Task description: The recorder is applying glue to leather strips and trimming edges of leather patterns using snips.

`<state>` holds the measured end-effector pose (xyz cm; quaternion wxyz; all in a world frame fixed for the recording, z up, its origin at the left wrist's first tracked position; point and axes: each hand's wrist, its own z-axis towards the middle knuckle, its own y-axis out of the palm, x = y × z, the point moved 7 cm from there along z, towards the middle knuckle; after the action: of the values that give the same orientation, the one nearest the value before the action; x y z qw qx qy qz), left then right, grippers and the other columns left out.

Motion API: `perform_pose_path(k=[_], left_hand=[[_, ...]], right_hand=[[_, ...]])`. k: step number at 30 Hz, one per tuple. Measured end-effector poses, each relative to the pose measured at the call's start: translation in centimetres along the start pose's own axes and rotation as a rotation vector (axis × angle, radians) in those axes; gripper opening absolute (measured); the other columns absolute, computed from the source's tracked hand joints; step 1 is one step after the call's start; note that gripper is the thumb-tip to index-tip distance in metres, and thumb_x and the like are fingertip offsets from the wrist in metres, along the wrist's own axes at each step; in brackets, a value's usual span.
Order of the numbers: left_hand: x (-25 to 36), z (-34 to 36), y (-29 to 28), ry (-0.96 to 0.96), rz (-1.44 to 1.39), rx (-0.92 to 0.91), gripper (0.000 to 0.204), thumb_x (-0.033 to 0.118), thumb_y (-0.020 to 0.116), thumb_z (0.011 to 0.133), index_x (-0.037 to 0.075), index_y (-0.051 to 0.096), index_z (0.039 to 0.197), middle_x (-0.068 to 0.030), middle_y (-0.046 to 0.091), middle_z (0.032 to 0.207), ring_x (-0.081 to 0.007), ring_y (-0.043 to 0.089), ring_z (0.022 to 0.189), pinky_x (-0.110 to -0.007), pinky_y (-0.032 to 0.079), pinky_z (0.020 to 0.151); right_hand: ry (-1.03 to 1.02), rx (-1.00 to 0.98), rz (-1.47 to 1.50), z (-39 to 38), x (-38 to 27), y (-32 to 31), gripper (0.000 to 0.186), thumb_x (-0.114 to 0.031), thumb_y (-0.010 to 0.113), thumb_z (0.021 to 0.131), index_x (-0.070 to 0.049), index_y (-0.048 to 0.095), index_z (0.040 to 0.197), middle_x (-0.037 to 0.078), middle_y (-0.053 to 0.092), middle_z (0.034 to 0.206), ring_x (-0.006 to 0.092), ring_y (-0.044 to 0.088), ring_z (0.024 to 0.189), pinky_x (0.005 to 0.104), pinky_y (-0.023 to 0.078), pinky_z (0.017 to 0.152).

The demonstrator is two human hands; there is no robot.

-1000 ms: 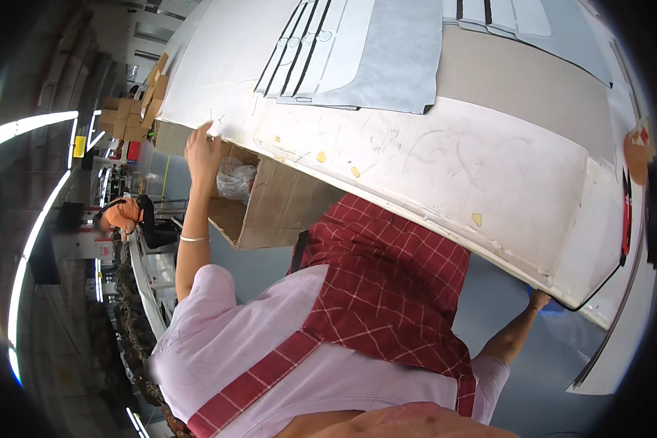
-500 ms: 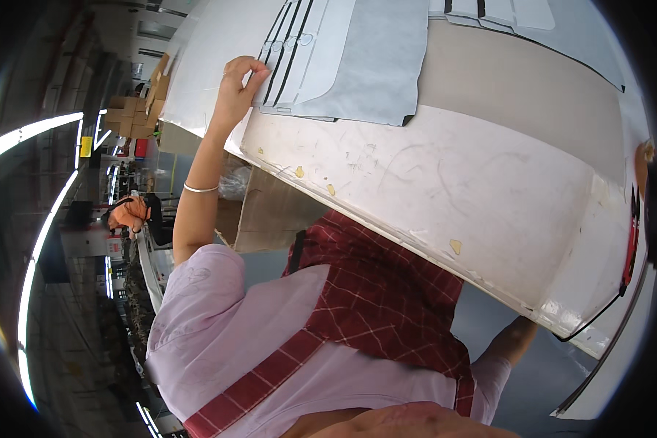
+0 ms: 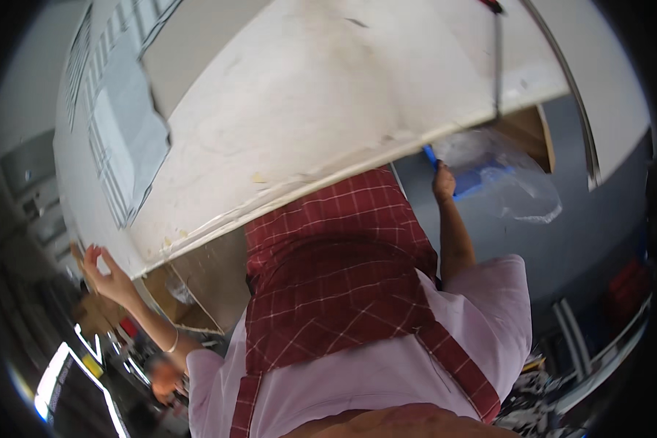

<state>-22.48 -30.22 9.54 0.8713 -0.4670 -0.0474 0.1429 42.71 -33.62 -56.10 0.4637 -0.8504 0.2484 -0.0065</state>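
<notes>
My left hand [image 3: 108, 276] is off the left end of the white table, with thumb and fingers curved but apart and nothing seen between them. The nearest thing to it is a stack of grey sheet pieces with dark stripes [image 3: 129, 131] lying at the table's left. Below the front edge at the right, my right hand [image 3: 443, 182] is closed on the blue edge [image 3: 469, 181] of something with a clear plastic bag [image 3: 515, 191] about it. Its exact kind is hard to make out under the plastic.
The white worktable [image 3: 306, 95] stretches across in front of me. Cardboard [image 3: 212, 274] stands under its left part, and a brown box edge [image 3: 536, 135] shows beneath the right. A dark cord [image 3: 498, 66] crosses the tabletop near a metal strip [image 3: 573, 95]. Another person [image 3: 166, 376] is far off at left.
My view has swung rightward. My left hand has come off the striped pieces. My right hand, hidden before below the table, now shows gripping the blue edge by the plastic bag.
</notes>
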Motion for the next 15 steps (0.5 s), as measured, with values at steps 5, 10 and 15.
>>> perform_pose_path(k=[5, 10, 15], left_hand=[[14.4, 1.5, 0.3, 0.444, 0.071, 0.091, 0.017, 0.007, 0.066, 0.094, 0.001, 0.066, 0.11, -0.0086, 0.07, 0.1, -0.0233, 0.066, 0.096, -0.042, 0.046, 0.103], [25.5, 0.2, 0.6, 0.887, -0.328, -0.054, 0.029, 0.008, 0.069, 0.089, 0.002, 0.061, 0.116, -0.0091, 0.067, 0.119, -0.0323, 0.063, 0.113, -0.052, 0.032, 0.113], [32.8, -0.7, 3.1, 1.11, -0.464, -0.367, 0.053, 0.034, 0.074, 0.087, 0.008, 0.059, 0.131, -0.0148, 0.061, 0.133, -0.0383, 0.053, 0.129, -0.053, 0.033, 0.113]], right_hand=[[0.022, 0.042, 0.062, -5.8, 1.9, 2.5, 0.034, 0.003, 0.052, 0.087, -0.008, 0.055, 0.119, 0.017, 0.066, 0.111, 0.039, 0.064, 0.106, 0.0481, 0.054, 0.088], [0.076, -0.139, 0.031, -4.8, 2.8, 2.7, 0.031, -0.004, 0.062, 0.082, -0.007, 0.062, 0.113, 0.018, 0.068, 0.111, 0.0376, 0.067, 0.105, 0.045, 0.056, 0.088], [-0.16, -0.377, -0.073, 2.7, -0.6, 2.5, 0.025, -0.015, 0.066, 0.08, -0.009, 0.072, 0.103, 0.02, 0.071, 0.11, 0.0379, 0.067, 0.107, 0.0454, 0.054, 0.091]])
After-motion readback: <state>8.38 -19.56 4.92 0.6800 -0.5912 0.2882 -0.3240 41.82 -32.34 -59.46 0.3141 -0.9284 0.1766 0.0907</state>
